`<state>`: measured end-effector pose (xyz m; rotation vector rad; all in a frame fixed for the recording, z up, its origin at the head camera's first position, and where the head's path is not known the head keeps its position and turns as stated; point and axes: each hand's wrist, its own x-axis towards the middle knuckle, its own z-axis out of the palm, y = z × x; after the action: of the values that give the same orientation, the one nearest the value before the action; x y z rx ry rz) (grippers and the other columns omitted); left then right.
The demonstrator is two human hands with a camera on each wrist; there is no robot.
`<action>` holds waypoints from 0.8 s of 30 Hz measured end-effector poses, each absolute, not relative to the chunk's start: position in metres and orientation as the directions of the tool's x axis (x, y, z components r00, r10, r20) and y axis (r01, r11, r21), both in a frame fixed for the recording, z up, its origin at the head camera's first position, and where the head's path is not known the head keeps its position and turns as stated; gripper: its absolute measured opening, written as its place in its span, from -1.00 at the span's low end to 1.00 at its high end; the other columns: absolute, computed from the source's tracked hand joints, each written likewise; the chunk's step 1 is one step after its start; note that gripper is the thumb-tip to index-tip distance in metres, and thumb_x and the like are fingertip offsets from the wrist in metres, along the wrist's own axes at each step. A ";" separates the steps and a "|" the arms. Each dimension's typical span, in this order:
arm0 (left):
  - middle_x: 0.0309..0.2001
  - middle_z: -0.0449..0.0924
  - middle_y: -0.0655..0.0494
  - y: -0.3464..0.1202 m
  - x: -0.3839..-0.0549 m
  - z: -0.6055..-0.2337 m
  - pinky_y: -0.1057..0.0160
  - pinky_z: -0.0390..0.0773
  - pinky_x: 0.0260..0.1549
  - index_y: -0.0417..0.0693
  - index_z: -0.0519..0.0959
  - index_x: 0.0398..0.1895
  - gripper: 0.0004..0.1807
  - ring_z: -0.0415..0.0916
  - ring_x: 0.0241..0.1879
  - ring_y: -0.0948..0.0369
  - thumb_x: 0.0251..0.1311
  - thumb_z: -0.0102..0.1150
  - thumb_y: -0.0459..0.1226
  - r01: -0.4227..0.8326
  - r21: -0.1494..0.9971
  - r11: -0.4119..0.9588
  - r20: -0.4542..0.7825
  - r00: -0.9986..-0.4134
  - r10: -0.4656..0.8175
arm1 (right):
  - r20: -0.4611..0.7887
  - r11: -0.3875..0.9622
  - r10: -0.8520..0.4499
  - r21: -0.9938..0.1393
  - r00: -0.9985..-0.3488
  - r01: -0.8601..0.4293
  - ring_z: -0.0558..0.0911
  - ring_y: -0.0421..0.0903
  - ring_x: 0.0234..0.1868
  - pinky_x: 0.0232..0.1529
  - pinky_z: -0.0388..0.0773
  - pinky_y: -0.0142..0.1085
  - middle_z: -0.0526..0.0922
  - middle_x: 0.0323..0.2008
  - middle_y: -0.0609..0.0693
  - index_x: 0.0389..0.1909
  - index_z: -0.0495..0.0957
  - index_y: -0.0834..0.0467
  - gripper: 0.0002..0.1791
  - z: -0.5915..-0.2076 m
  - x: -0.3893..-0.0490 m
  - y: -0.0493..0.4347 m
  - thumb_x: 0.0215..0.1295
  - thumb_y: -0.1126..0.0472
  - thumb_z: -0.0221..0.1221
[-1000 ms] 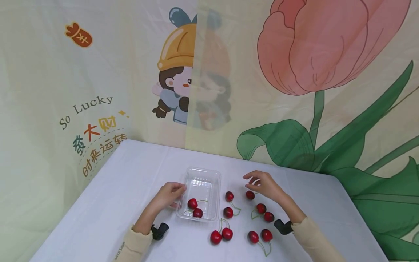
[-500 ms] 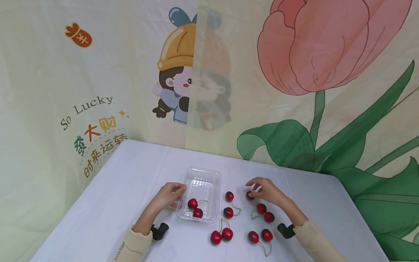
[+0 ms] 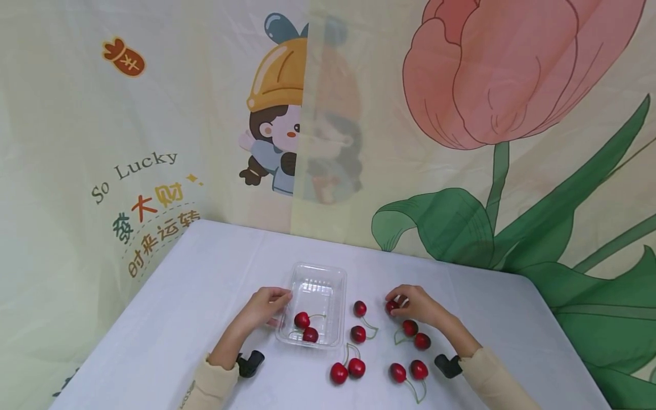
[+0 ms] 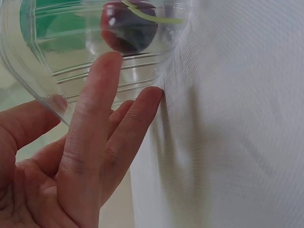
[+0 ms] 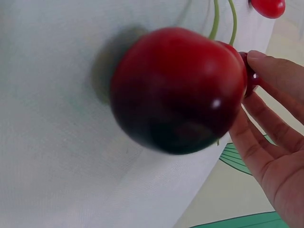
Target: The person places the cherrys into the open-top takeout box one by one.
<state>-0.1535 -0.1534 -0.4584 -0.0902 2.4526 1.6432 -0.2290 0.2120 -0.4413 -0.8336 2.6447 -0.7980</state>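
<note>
A clear plastic container (image 3: 335, 296) lies on the white table with two red cherries (image 3: 302, 320) in its near end. My left hand (image 3: 265, 306) pinches its left rim, thumb on top and fingers along the outer wall; the left wrist view shows the fingers (image 4: 92, 102) against the ribbed side. Over on the right, my right hand (image 3: 417, 303) pinches a dark red cherry (image 3: 392, 307) between thumb and fingertips, its stem hidden by the hand. In the right wrist view that cherry (image 5: 251, 76) is partly covered by a large nearer cherry (image 5: 178, 90).
Joined pairs of cherries lie around: one pair (image 3: 358, 334) right of the container, one (image 3: 339, 373) in front of it, one (image 3: 422, 341) beneath the right wrist, one (image 3: 397, 373) nearer the front. A printed curtain (image 3: 230, 114) hangs behind the table (image 3: 215, 256).
My right hand has come down toward the front and closed its fingertips on the far-right cherry. The left hand and the container stay in place.
</note>
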 end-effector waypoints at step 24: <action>0.05 0.56 -0.33 -0.153 -0.153 -0.459 0.16 0.71 -0.49 -0.44 0.50 0.11 -0.62 0.62 -0.13 -0.01 0.41 0.05 -0.28 -0.144 0.917 0.372 -0.177 -0.983 0.055 | 0.095 0.603 -0.642 -0.551 -0.761 -0.577 0.65 0.03 -0.23 -0.22 0.71 -0.23 0.66 -0.21 0.14 -0.14 0.62 0.36 -0.72 -0.410 -0.230 0.201 0.10 0.44 0.36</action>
<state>-0.1530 -0.1529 -0.4588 -0.0802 2.4498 1.6654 -0.2304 0.2011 -0.4099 -1.0343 2.7107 -0.8694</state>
